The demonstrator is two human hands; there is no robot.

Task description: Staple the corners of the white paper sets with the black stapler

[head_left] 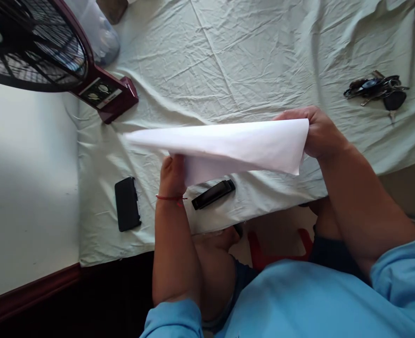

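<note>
White paper [224, 141], bent over along its length, is held up above the cloth-covered table. My left hand [174, 173], with a red string at the wrist, grips its near left part; the fingertips are hidden by the sheet. At the right end, my right hand [318, 131] holds the paper with its fingers partly behind it. Whether this is one sheet or several I cannot tell. Just below the paper lies a black stapler [213, 194], close to my left wrist.
A black phone [127, 204] lies left of my left hand. A dark red fan [117, 96] stands at the back left, before a translucent plastic container [103, 40]. A bunch of keys [379, 89] rests at the right on the pale green tablecloth [260, 61].
</note>
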